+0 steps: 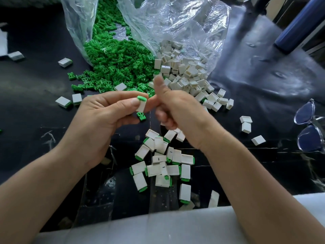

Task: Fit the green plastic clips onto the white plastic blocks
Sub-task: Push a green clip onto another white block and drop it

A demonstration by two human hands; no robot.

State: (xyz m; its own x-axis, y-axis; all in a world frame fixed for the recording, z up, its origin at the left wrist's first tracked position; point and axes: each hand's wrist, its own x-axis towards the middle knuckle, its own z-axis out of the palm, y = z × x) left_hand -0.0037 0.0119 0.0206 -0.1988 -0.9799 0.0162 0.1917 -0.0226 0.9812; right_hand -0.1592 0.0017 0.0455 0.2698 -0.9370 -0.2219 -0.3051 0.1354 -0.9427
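While in hands (105,111) — one block (141,105), one clip (141,98).

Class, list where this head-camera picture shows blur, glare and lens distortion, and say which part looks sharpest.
Head view: the right hand is motion-blurred, worst at its raised thumb; glare streaks the clear bag and a pale sheen lies on the black table cover; the wide lens bends lines near the frame's edges; sharpest are the left hand and the clipped block it pinches.

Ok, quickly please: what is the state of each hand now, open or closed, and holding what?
Left hand: closed, pinching a white block with a green clip on its top end.
Right hand: blurred, cannot be told.
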